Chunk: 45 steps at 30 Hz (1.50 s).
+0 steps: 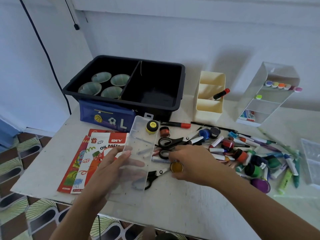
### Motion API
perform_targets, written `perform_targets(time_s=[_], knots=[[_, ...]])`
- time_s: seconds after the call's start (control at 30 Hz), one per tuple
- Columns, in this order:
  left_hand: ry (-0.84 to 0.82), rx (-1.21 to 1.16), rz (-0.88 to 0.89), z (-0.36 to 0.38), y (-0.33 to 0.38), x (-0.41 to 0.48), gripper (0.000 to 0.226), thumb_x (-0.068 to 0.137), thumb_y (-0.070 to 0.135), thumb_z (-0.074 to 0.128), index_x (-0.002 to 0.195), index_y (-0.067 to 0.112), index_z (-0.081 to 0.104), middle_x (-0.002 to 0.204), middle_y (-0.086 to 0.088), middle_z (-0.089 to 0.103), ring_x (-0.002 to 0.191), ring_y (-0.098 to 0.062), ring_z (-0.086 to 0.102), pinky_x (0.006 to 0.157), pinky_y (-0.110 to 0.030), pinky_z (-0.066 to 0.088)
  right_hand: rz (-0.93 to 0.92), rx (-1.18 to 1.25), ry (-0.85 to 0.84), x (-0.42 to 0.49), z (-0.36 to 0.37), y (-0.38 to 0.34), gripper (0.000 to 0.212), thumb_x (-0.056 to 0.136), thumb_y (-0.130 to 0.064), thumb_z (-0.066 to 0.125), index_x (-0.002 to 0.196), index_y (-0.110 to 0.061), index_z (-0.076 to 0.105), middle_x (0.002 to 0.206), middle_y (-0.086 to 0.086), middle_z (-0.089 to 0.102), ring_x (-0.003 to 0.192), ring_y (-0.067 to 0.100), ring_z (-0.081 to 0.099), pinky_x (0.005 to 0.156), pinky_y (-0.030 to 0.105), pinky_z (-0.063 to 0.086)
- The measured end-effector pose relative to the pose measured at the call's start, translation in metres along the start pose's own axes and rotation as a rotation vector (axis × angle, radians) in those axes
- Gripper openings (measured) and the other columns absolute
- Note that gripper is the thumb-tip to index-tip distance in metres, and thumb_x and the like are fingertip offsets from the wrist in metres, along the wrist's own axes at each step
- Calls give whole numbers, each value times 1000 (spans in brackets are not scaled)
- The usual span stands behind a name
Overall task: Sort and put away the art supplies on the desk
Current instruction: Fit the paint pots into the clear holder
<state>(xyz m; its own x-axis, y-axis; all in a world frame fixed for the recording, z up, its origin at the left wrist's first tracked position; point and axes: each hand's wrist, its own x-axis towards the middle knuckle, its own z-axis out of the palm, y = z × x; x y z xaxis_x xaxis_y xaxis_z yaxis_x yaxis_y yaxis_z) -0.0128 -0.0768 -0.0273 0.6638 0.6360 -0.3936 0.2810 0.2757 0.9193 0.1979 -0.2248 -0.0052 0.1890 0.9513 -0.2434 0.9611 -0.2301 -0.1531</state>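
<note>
while my left hand (110,163) grips the clear case (141,135) at its near end, with fingers showing through the plastic from beneath, the case hangs tilted over the table (173,205), between the oil pastel packs (97,153) and the black scissors (168,141). my right hand (190,163) reaches over the edge of the heap of paint pots and markers (245,153), fingers curled down by the scissors; i cannot tell whether they hold anything.

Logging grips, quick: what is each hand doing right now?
Left hand: holds the clear case.
Right hand: on the pile; grip cannot be told.
</note>
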Motion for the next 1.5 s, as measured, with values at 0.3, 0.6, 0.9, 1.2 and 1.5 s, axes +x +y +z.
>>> perform_targets(time_s=[0.3,0.6,0.9,1.2,1.5], knots=[[-2,4,-5,0,0,-2,24,100,46,53,121,35,58,105,0,79,91,-22,77,83,-47,57,139,921,240,4,-28,20,42,92,-24,64,133,-34,56,99,-3,62,75,16,71,76,33,61],[-117,18,-16,2,5,-11,35,95,50,53,126,34,57,108,-6,78,94,-27,77,73,-35,62,21,844,672,39,-28,-15,31,93,-31,66,123,-28,62,112,-6,57,105,5,57,96,25,47],[-113,-8,-45,-1,8,-13,36,95,50,55,125,30,57,106,-9,78,93,-29,77,68,-32,62,52,278,729,71,-8,-31,34,88,-44,69,119,-31,72,121,-5,55,117,18,46,103,50,31],[-24,-33,-50,-7,15,-15,24,102,44,51,121,33,59,104,-5,79,85,-24,78,54,-27,60,151,675,855,73,-16,-6,23,98,-36,57,108,-21,71,99,-8,59,92,7,55,86,34,50],[4,7,-35,-9,15,-8,23,103,44,49,121,33,57,105,-4,79,88,-28,78,65,-39,55,279,76,469,84,6,9,28,94,-46,48,97,-22,64,75,-4,51,70,23,52,67,33,36]])
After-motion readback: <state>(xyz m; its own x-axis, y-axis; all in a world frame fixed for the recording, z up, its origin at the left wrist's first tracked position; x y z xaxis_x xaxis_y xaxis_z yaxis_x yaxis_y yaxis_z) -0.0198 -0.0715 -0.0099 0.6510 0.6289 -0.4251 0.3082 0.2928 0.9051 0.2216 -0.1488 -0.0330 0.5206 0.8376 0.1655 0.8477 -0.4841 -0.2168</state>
